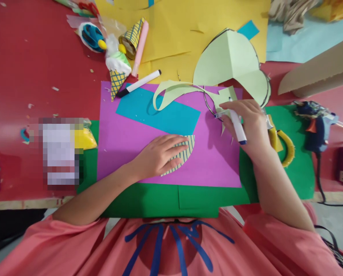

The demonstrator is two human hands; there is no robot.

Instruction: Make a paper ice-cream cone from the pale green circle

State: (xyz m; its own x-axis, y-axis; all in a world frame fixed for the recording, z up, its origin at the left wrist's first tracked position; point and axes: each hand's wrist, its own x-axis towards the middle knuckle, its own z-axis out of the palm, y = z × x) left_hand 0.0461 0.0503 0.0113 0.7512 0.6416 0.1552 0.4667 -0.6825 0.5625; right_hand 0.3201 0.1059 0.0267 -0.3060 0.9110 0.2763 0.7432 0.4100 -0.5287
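Observation:
My left hand (155,155) lies flat with its fingers stretched out over a pale paper piece (189,147) with dark stripes and one curved edge. Much of that piece is hidden under the fingers. It rests on a purple sheet (214,168), beside a blue paper strip (160,109). To the right, my right hand (250,122) is closed around a white marker (237,124) with a dark blue end. A small clear piece (219,114) shows at its fingertips. Behind this hand are pale green paper scraps (171,97) and a folded pale green cutout (231,57).
Upper left, a paper ice-cream cone (118,78) lies near a black-and-white marker (139,83), a pink marker (140,48) and another cone (132,38). A glue gun (319,130) with a cord lies right, near a yellow ring-shaped piece (288,149). Rolled cardboard (318,69) stands behind.

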